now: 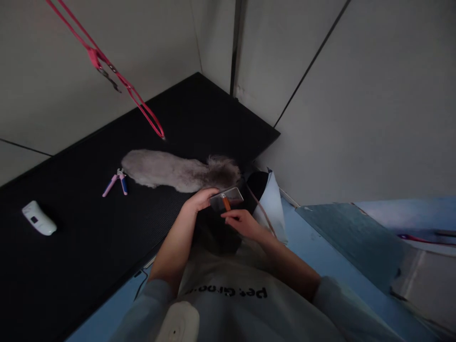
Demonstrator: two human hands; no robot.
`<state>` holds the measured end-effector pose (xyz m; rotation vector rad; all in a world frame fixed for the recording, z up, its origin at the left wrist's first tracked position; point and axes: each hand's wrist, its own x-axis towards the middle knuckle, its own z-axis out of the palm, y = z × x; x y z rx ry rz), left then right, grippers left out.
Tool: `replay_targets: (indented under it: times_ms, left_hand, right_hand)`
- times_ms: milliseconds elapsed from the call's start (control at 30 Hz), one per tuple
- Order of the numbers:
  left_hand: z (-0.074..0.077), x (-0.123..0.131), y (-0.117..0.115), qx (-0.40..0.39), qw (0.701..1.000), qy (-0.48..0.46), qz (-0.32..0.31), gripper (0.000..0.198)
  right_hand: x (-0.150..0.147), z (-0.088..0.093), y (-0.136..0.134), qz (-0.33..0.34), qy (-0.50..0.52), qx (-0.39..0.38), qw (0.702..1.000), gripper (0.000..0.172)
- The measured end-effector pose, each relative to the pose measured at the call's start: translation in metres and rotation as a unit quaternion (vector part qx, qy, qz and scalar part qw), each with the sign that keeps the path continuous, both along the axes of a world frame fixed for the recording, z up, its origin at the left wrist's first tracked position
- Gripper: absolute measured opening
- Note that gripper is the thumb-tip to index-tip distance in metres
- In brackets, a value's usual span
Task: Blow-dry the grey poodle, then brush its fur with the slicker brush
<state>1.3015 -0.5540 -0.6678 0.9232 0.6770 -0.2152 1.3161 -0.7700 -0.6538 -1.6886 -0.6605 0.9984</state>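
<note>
On the black counter [89, 256], a white handheld device [40, 219] lies left of spread pink-and-blue nail clippers [121, 176]. Next stretches a grey-furred pet [171, 170]; the left hand [204, 197] is beside it, its hold partly hidden, so I cannot tell. The right hand [244, 222] pinches the slicker brush [233, 196] by its orange handle.

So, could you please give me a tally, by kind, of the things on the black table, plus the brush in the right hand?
Grey furry animal: 1
Pink-and-blue clippers: 1
White handheld device: 1
Brush with an orange handle: 1
Total: 4
</note>
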Motion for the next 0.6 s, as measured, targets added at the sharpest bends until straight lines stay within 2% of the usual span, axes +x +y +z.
replay_targets:
  times_ms: [100,167,233,300,400,500,600]
  left_hand:
    - [0.000,-0.001,0.000,0.007,0.996,-0.058,-0.071,0.020]
    - [-0.001,-0.002,-0.001,0.009,0.993,-0.081,-0.083,0.025]
    - [-0.003,-0.002,-0.001,0.012,0.996,-0.067,-0.062,0.024]
    - [-0.005,-0.001,0.001,0.013,0.999,-0.034,-0.036,0.018]
    - [-0.008,-0.001,0.000,0.013,1.000,-0.025,-0.003,0.014]
    - [-0.012,-0.004,-0.008,-0.003,0.997,-0.081,-0.002,0.025]
    - [-0.017,-0.007,-0.019,-0.028,0.996,-0.090,0.010,0.028]
  right_hand:
    - [-0.003,0.001,-0.009,0.049,0.048,-0.059,0.996,0.028]
    - [-0.007,0.007,-0.017,0.074,0.076,-0.071,0.992,0.027]
    - [-0.004,0.015,-0.017,0.082,0.082,-0.051,0.992,0.026]
    - [0.003,0.021,-0.009,0.058,0.062,-0.024,0.996,0.026]
    - [0.011,0.017,0.000,0.041,0.037,-0.030,0.998,0.026]
    - [0.006,0.009,-0.015,0.056,0.074,-0.049,0.994,0.023]
    - [-0.001,0.013,-0.044,0.030,0.134,-0.043,0.990,0.017]
